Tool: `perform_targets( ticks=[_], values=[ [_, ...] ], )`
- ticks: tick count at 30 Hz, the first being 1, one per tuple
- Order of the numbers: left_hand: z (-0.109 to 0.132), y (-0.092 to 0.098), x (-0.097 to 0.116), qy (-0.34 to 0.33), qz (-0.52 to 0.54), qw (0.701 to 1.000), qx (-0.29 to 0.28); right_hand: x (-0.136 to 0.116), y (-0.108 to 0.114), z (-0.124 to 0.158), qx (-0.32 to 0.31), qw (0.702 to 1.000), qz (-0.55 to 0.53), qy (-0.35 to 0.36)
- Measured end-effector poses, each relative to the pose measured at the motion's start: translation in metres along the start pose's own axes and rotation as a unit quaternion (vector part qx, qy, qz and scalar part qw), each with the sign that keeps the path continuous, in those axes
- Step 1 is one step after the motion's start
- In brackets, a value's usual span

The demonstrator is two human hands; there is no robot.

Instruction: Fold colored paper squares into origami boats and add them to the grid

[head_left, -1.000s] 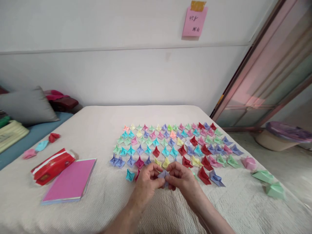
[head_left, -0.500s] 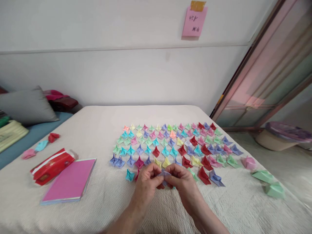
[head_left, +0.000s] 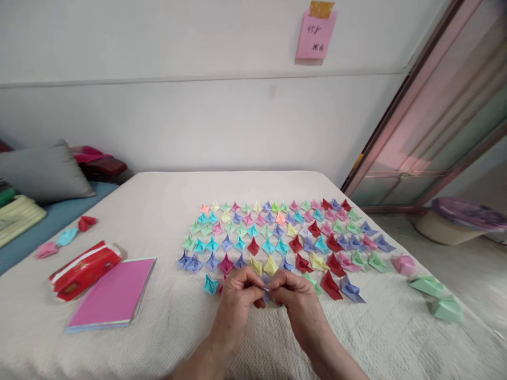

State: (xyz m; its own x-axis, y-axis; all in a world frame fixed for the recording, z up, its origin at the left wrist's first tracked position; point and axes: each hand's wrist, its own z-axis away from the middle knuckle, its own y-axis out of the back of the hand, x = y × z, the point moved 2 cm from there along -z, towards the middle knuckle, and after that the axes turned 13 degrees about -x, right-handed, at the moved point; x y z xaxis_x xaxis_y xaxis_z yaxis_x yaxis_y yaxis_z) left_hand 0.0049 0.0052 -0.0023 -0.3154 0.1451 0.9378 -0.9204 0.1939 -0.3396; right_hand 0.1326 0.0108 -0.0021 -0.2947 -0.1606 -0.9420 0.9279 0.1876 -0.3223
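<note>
Lavender origami paper (head_left: 266, 296) is pinched by the fingers (head_left: 249, 275) of the left hand (head_left: 236, 294) and right hand (head_left: 296, 293), one at each side, probably for steadiness; just beyond, boat-like paper figures (head_left: 278, 231) line the cream cover (head_left: 178, 327) in rows, seemingly for order.

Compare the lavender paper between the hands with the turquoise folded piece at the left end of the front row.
The lavender paper is held by the left hand and right hand; the turquoise piece lies on the cream cover. Fingers mostly hide the lavender paper, while the turquoise piece is unobstructed. The lavender paper looks paler than the turquoise piece. Both are small.
</note>
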Motion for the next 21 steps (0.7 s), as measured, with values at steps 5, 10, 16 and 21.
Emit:
perform_targets(
  ticks=[5, 10, 16, 21],
  values=[
    [-0.001, 0.004, -0.001, 0.005, 0.005, 1.0, -0.024, -0.001, 0.003, 0.001, -0.004, 1.0, -0.006, 0.001],
    [-0.002, 0.009, -0.003, 0.002, 0.006, 1.0, -0.012, -0.003, 0.009, -0.001, -0.06, 0.998, 0.011, -0.006],
    [-0.001, 0.009, -0.002, 0.018, 0.005, 0.999, -0.03, -0.012, 0.014, -0.001, -0.079, 0.994, 0.077, -0.003],
    [-0.002, 0.008, 0.005, 0.019, -0.036, 0.998, -0.056, -0.012, 0.013, -0.002, -0.073, 0.993, 0.096, -0.003]
  ],
)
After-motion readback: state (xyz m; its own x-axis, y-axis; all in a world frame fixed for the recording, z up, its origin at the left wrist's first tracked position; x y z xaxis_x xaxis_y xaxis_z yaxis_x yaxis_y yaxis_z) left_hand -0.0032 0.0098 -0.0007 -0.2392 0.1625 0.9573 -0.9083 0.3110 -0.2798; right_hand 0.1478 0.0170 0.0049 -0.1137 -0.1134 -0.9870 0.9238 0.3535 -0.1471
